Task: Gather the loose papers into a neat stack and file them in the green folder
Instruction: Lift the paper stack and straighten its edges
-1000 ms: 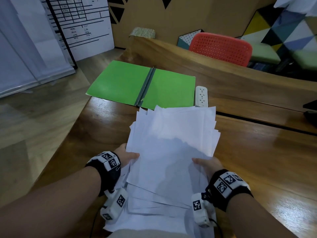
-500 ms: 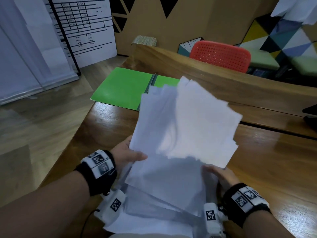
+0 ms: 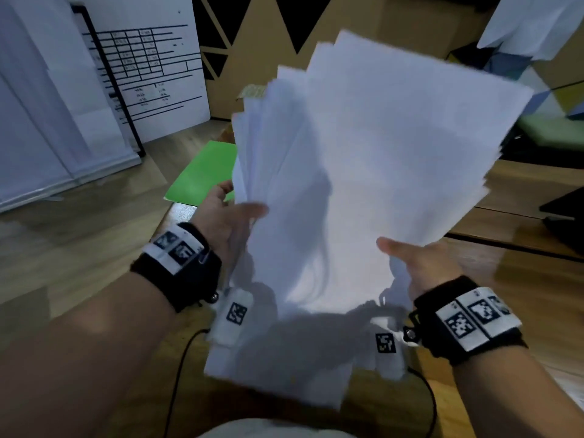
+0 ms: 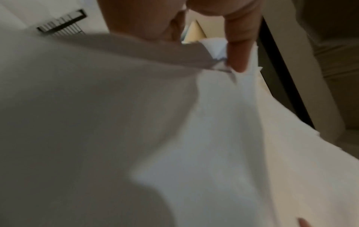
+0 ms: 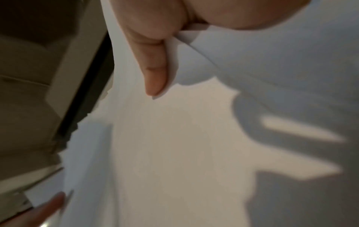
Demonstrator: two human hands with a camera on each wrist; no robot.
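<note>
A ragged bundle of white papers [image 3: 373, 172] stands tilted up in the air in front of me, its sheets fanned and uneven at the edges. My left hand [image 3: 230, 216] holds its left edge, thumb laid across the front sheet; the same papers [image 4: 194, 138] fill the left wrist view. My right hand [image 3: 414, 263] grips the lower right edge with the thumb on top, and the papers [image 5: 194, 138] fill that wrist view too. More white sheets [image 3: 278, 371] lie on the desk below. Only a corner of the green folder [image 3: 202, 175] shows behind the bundle.
The wooden desk [image 3: 493, 279] runs to the right, with a dark object [image 3: 565, 216] at its far right edge. A whiteboard with a printed table [image 3: 151, 74] stands on the floor at left. Cables hang from the wrist cameras.
Both hands have lifted the bundle from the desk and tipped it upright. It now hides most of the green folder and the power strip.
</note>
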